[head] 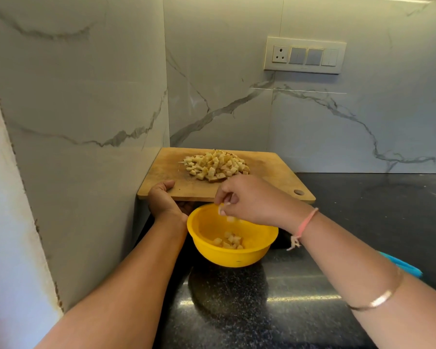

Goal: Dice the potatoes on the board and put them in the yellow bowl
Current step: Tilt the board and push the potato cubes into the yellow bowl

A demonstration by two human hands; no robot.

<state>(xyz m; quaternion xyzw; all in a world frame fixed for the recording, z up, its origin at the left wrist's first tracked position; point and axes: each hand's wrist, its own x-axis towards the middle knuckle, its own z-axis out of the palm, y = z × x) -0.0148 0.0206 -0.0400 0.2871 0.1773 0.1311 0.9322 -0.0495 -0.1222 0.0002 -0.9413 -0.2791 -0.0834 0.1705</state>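
With dicing judged done, the board [269, 177] is gripped at its near edge by the left hand [165, 197] while cubes [229, 219] are let fall from the loosely bent fingers of the right hand [247, 200] into the yellow bowl [207, 250]; the potato pile [217, 166] on the board must be gathered next.

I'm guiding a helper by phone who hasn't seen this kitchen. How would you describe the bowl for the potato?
Find the dark speckled countertop in the marble corner, then the wooden cutting board the left hand grips. At its near edge is the yellow bowl: the only round, yellow thing there, holding a few potato cubes.
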